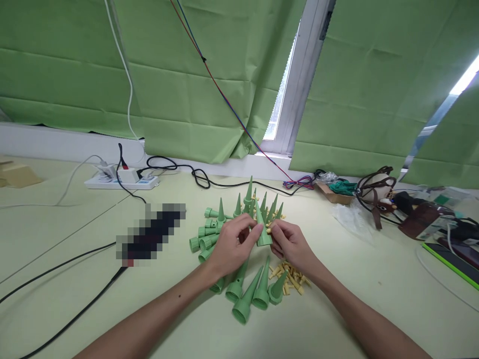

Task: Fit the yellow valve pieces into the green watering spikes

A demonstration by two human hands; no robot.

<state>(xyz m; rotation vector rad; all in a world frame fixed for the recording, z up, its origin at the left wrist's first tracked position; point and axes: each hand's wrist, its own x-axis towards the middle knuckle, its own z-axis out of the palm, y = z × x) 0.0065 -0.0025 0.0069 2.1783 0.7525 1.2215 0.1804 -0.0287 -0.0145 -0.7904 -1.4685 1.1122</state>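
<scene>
Two bare hands meet above a table [337, 309]; the left hand [232, 243] pinches a green cone [263, 232], tip pointing away; the right hand [293, 244] grips a small yellow piece [268, 231] against the cone's side, near its wide end, its seating indeterminable; standing cones [221, 212] lie beyond, a yellow heap [294, 280] nearer; a skewed push could bend the piece or twist the cone loose; a forward slip could topple the standing cones.

Looks bright, mostly even. Glares white through the window [292, 85] beyond the hands [232, 242] and a slit [464, 79] far to their right; softly shades the counter [318, 329] beneath them. Breaks into coarse pixels over a dark object [151, 237] left of them; stretches toward the edges.
</scene>
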